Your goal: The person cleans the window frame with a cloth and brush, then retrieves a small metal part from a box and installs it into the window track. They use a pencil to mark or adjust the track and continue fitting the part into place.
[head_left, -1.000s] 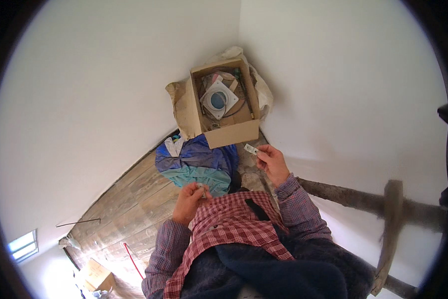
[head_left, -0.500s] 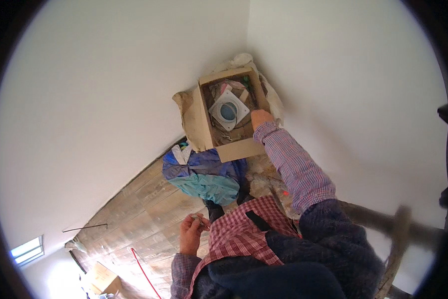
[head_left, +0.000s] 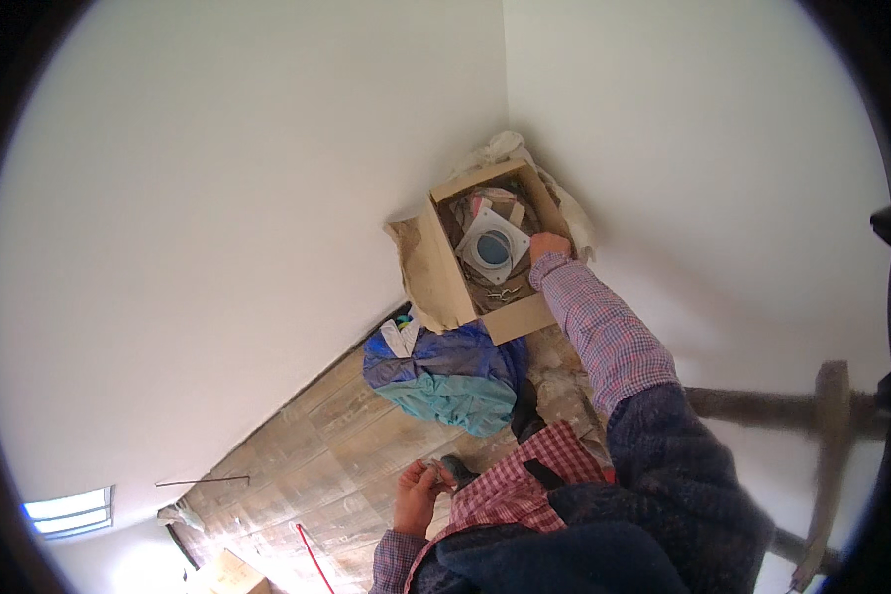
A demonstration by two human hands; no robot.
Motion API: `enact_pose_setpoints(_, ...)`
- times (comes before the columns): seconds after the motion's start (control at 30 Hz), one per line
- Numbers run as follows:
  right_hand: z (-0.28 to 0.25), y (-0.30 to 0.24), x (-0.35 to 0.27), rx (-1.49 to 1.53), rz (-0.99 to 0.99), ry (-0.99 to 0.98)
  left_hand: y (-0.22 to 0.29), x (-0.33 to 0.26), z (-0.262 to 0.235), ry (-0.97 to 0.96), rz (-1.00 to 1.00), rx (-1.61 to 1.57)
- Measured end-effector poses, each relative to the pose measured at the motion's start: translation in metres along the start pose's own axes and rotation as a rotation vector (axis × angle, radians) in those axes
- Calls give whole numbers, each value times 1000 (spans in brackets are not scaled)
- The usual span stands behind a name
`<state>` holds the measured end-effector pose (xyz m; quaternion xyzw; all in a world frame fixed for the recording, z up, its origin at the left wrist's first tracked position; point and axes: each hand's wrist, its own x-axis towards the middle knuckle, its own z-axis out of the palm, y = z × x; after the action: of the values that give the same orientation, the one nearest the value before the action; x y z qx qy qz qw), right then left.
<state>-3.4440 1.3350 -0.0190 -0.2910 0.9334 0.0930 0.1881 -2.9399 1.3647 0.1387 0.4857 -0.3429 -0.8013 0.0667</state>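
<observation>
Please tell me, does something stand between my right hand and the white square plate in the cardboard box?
Nothing visible does. Your right hand is at the right side of the open cardboard box, close beside the white plate. Whether the fingers touch it, I cannot tell.

We look through the left one of two fisheye cameras worn on the head, facing steeply down toward a corner (head_left: 506, 89) where white walls (head_left: 227, 198) meet. The hands (head_left: 549, 247) and forearms (head_left: 612, 337) sit near us, the floor (head_left: 312, 445) farther off. Straight edges bend toward our view's dark, rounded rim.
</observation>
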Motion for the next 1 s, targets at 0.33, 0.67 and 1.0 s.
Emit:
enact_pose_setpoints(0.33,22,-1,4,2,119,75,-23,-53,-67,199,41,-14)
enact_pose_setpoints(0.67,-68,5,-36,30,69,283,-62,-75,-91,179,132,-127)
enact_pose_setpoints(1.0,-74,13,-248,971,-303,31,-68,-93,-189,117,351,-230)
